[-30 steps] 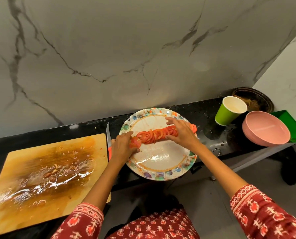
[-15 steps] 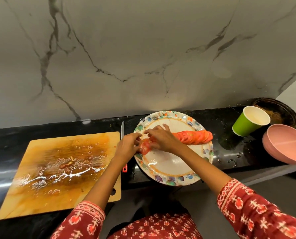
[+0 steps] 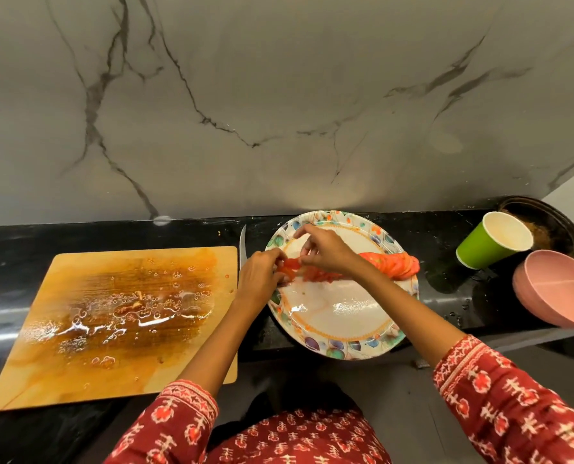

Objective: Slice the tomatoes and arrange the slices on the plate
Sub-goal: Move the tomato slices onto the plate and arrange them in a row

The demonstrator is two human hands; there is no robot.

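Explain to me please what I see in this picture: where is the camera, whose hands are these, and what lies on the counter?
There is no machine here. A person wears the camera on the head, so it looks down at their own two bare hands. On the black counter lies a wet wooden cutting board, a knife beside it, and a patterned paper plate. A row of tomato slices lies across the plate. The left hand and right hand together pinch one tomato slice at the row's left end. To the right stand a green paper cup, a pink bowl and a dark tray.
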